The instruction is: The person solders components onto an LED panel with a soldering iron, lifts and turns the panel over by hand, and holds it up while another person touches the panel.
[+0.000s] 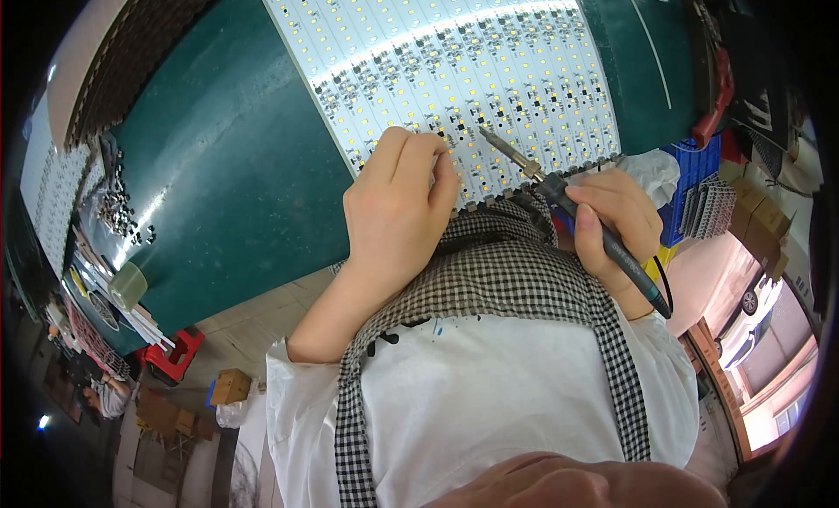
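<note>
A white LED circuit panel (384, 102), made of many narrow strips with yellow LEDs and black components, lies on the green tabletop in front of me. My left hand (393, 198) rests over its near edge, thumb and fingers pinched together. Whatever sits between those fingertips is too small or hidden to make out. My right hand (616, 218) grips a soldering iron (552, 189) by its dark handle. The iron's metal tip slants up and left over the panel, close to the left fingertips; whether it touches the panel I cannot tell.
Loose small black parts (118, 202) lie on the green table (227, 158) at the left, near a translucent container (128, 285) and white sticks. A red-handled object (718, 102) is at the right edge. A blue crate (686, 172) and a red stool (179, 355) stand lower down.
</note>
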Available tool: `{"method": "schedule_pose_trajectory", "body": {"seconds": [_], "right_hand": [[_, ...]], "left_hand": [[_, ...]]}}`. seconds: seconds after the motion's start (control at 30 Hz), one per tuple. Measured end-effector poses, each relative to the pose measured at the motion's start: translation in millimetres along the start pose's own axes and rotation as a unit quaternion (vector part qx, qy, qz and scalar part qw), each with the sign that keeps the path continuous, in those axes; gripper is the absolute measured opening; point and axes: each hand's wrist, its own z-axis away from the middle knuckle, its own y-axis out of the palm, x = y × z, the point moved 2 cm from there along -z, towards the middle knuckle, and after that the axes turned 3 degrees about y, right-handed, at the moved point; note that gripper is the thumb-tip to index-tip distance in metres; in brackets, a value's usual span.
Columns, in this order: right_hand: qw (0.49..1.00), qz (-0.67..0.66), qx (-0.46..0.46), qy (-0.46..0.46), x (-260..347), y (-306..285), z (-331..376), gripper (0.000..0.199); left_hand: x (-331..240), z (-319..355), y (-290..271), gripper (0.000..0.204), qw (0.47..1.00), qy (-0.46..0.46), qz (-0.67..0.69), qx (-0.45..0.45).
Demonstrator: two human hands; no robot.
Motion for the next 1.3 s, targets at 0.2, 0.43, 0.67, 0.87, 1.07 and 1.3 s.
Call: {"method": "schedule_pose_trajectory", "body": {"seconds": [0.2,0.43,0.67,0.87,1.07,1.3], "right_hand": [[0.999,-0.026,0.018,-0.012,3,5,-2,0.014],[0.998,-0.031,0.036,0.029,4,10,-2,0.015],[0.998,-0.039,0.041,0.035,3,11,-2,0.014],[0.998,-0.031,0.045,0.030,4,11,-2,0.014],[1.000,-0.010,0.015,-0.005,5,9,-1,0.012],[0.998,-0.017,0.030,-0.053,7,15,-2,0.012]], "left_hand": [[5,4,-3,0.014,1.000,0.004,-0.005,-0.017],[4,3,-1,0.014,1.000,-0.017,0.022,0.005],[3,2,1,0.013,1.000,-0.021,0.017,0.012],[2,1,3,0.012,1.000,-0.018,-0.002,0.024],[2,6,-7,0.012,0.999,-0.008,-0.021,-0.025],[13,14,-10,0.014,0.998,0.003,-0.013,-0.053]]}}
